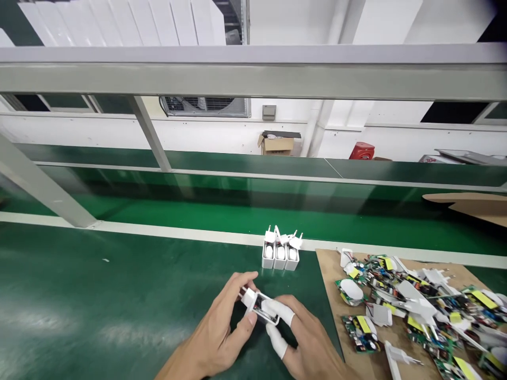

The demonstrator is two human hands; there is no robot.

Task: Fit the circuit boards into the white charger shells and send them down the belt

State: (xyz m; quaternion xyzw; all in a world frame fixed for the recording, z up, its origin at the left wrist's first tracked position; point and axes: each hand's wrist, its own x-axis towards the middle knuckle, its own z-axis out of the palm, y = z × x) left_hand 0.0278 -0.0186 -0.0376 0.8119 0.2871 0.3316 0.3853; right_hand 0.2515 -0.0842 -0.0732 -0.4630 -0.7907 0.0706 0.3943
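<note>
Between both hands is a white plug charger (pixel 264 308), its housing open at the top with dark parts visible inside. My left hand (pixel 224 324) grips its plug end between the fingers and thumb. White finger covers are on two fingers of my right hand (pixel 307 335). One covered finger presses at the open side, and the other lies by the lower end of the housing. Just beyond my hands, three similar white chargers (pixel 280 256) stand side by side, open, with their plug heads tilted out on top.
On the right, a brown cardboard sheet (pixel 330 295) bears a heap of circuit boards (pixel 360 333) with yellow parts and white plug pieces. A pale metal rail (pixel 198 233) runs along the back of the green table (pixel 99 295). A slanted post (pixel 59 195) rises at left.
</note>
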